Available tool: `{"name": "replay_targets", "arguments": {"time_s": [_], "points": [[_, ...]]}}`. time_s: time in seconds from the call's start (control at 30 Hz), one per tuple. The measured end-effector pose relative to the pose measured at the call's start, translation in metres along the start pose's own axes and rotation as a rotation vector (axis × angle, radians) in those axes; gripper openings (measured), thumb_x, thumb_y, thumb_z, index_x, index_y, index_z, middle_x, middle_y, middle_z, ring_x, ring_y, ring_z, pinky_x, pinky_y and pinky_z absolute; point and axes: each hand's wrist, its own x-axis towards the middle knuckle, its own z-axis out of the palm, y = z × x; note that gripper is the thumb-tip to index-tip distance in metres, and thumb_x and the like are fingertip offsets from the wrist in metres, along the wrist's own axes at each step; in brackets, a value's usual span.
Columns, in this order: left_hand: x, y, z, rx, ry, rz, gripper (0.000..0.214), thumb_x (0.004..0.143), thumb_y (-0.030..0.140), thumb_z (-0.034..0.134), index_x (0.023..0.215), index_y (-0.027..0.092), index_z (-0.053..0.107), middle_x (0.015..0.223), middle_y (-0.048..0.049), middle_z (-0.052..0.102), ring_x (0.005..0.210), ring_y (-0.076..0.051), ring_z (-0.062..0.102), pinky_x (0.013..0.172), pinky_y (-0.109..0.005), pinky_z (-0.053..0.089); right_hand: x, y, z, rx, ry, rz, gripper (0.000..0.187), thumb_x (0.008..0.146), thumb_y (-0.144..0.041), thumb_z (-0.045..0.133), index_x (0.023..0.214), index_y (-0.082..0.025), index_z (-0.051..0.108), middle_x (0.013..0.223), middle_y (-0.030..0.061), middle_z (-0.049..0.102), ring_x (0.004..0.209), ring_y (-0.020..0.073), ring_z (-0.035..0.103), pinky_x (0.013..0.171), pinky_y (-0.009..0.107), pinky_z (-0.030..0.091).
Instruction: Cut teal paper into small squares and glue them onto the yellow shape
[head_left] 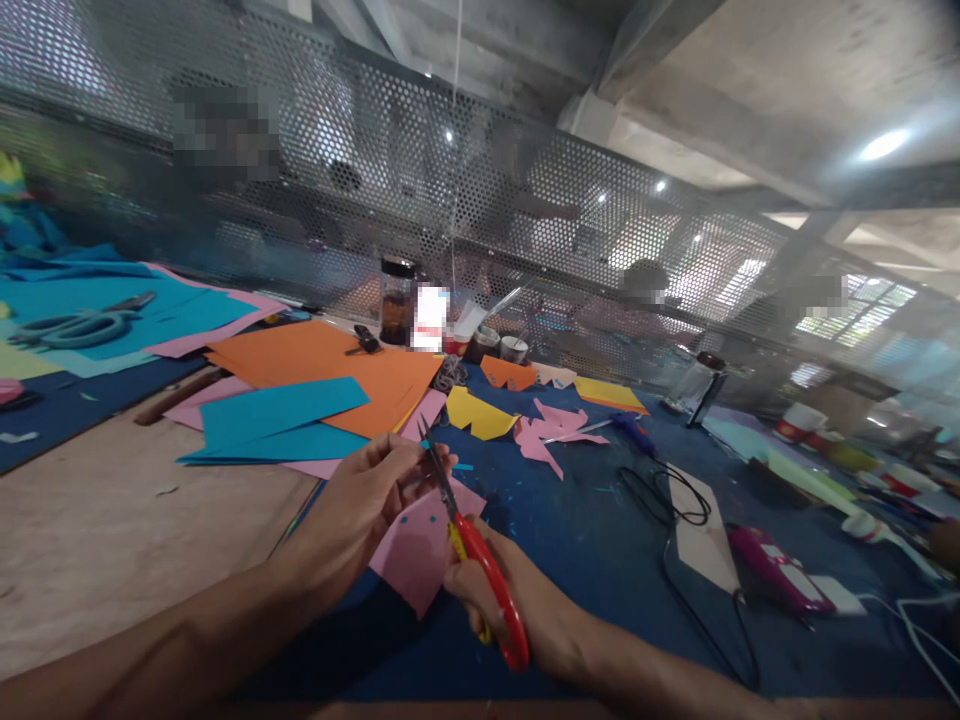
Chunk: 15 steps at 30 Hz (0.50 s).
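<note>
My right hand (pixel 499 590) is wrapped round the red and yellow handles of a pair of scissors (pixel 491 575). The narrow blades point up and away, beside the fingertips of my left hand (pixel 394 475). Those fingers are pinched together, and a sliver of blue paper (pixel 425 444) shows at them by the blades. Most of that sliver is hidden. Under both hands lies a cut pink paper shape (pixel 416 545) with small blue bits on it. Another small blue strip (pixel 463 467) is just right of the left fingertips.
Orange sheets (pixel 300 350) and folded blue paper (pixel 277 415) lie left, with grey-handled scissors (pixel 82 325) beyond. Yellow (pixel 480 412) and pink cut-outs (pixel 551 430) lie ahead. A glue gun (pixel 632 432), black cable (pixel 667 560) and magenta device (pixel 780 570) are right. A perforated metal screen (pixel 450 200) stands behind.
</note>
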Motion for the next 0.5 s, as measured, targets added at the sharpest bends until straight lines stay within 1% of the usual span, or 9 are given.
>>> {"name": "replay_targets", "arguments": {"time_s": [0.07, 0.17, 0.37, 0.43, 0.5], "points": [[-0.001, 0.0, 0.002, -0.004, 0.008, 0.006, 0.021, 0.076, 0.031, 0.086, 0.075, 0.016, 0.07, 0.085, -0.0059, 0.078, 0.09, -0.021, 0.076, 0.092, -0.032, 0.061, 0.0, 0.0, 0.0, -0.022, 0.006, -0.002, 0.023, 0.094, -0.036, 0.063, 0.089, -0.021, 0.046, 0.063, -0.0086, 0.045, 0.052, 0.0077, 0.039, 0.048, 0.02, 0.033], [-0.002, 0.002, 0.005, 0.0, 0.014, 0.015, 0.02, 0.075, 0.029, 0.085, 0.076, 0.015, 0.071, 0.085, -0.0072, 0.078, 0.091, -0.022, 0.076, 0.091, -0.032, 0.061, 0.001, 0.003, -0.001, -0.038, 0.009, -0.01, 0.018, 0.095, -0.03, 0.06, 0.091, -0.022, 0.045, 0.069, -0.0074, 0.047, 0.055, 0.0081, 0.041, 0.051, 0.02, 0.034], [-0.005, 0.005, 0.009, 0.006, 0.039, 0.033, 0.026, 0.077, 0.03, 0.084, 0.067, 0.017, 0.064, 0.08, -0.0041, 0.076, 0.085, -0.019, 0.075, 0.09, -0.029, 0.06, 0.001, 0.001, 0.001, -0.076, 0.019, 0.0, 0.011, 0.095, -0.023, 0.056, 0.095, -0.022, 0.046, 0.069, -0.0075, 0.046, 0.054, 0.008, 0.04, 0.049, 0.02, 0.034], [-0.006, 0.005, 0.01, 0.009, 0.046, 0.041, 0.028, 0.077, 0.03, 0.084, 0.065, 0.018, 0.062, 0.078, -0.0035, 0.075, 0.084, -0.018, 0.074, 0.088, -0.028, 0.06, 0.0, 0.0, 0.002, -0.104, 0.027, -0.017, 0.01, 0.096, -0.023, 0.056, 0.096, -0.022, 0.046, 0.067, -0.0079, 0.045, 0.053, 0.0081, 0.04, 0.05, 0.021, 0.033], [-0.006, 0.004, 0.011, 0.017, 0.049, 0.047, 0.03, 0.078, 0.029, 0.083, 0.063, 0.019, 0.059, 0.076, -0.0031, 0.074, 0.085, -0.019, 0.074, 0.086, -0.026, 0.06, 0.0, 0.0, 0.002, -0.125, 0.03, -0.04, 0.01, 0.098, -0.027, 0.056, 0.098, -0.022, 0.047, 0.068, -0.0077, 0.044, 0.055, 0.0085, 0.04, 0.051, 0.021, 0.034]]}}
